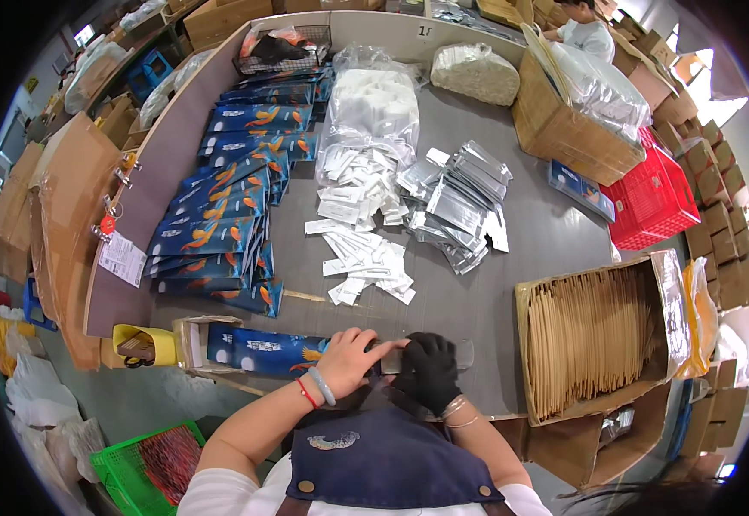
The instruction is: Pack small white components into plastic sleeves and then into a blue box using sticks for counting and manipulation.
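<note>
Both hands (391, 361) gripping silver pouch (460, 351)

Rows of flat boxes (228, 206) are lying along the left of the table (538, 241). Sachets (361, 232) are lying just right of them, foil pouches (456, 202) further right. A carton of envelopes (594, 335) is sitting at the right edge, a crate (650, 202) behind it.
</note>
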Tool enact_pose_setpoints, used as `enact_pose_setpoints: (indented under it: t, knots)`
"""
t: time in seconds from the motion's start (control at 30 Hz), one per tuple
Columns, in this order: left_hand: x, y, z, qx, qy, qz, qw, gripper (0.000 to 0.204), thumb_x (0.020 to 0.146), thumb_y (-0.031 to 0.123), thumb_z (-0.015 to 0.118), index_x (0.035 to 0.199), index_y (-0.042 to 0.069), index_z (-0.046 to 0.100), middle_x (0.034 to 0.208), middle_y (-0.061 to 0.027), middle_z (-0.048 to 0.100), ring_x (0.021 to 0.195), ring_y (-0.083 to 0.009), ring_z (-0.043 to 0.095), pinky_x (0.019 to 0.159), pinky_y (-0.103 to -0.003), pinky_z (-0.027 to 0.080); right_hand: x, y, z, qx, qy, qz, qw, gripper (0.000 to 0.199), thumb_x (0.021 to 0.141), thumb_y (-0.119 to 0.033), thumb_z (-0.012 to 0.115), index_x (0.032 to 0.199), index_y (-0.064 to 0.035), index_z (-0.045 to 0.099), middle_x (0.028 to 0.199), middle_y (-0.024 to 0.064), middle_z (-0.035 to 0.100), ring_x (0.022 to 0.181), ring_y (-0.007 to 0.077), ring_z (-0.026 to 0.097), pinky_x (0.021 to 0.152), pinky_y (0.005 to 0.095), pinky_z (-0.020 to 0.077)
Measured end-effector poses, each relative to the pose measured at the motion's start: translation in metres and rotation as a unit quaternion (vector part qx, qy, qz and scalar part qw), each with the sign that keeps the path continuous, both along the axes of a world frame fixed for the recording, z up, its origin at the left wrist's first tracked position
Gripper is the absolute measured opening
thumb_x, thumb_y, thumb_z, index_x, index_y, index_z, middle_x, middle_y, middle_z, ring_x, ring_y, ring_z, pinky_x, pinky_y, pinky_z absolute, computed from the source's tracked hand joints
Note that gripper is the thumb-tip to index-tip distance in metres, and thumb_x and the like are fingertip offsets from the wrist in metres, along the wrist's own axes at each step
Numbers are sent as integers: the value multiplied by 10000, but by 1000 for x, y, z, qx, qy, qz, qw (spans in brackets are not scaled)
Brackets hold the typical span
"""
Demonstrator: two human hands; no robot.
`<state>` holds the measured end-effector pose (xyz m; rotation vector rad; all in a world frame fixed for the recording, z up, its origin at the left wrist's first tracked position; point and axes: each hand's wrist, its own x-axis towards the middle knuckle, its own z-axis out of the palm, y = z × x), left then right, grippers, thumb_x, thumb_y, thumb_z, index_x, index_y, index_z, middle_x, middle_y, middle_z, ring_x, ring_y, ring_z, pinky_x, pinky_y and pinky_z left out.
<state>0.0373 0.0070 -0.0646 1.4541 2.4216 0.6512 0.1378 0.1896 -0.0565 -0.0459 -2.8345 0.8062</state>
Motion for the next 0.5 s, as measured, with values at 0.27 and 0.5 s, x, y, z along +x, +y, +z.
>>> enact_pose_setpoints:
  t: [0.27, 0.5]
  knots:
    - [-25, -7, 61, -150, 93, -71, 982, 302, 665, 132, 666, 962, 183, 669, 1058, -93, 539, 1016, -309, 511, 831, -429, 437, 5, 14, 22, 76, -70, 7, 995, 485, 643, -445, 757, 1006, -143, 646, 1008, 68, 622, 975, 295, 590, 827, 461, 407]
    - [-115, -111, 84, -87, 211, 214, 950, 858, 575, 148, 830, 1352, 213, 474, 1355, -118, 414, 1165, -383, 407, 946, -485, 396, 24, 42, -9, 126, -106, -149, 975, 626, 584, -434, 821, 1093, -145, 600, 1028, 57, 602, 1013, 291, 550, 884, 472, 378]
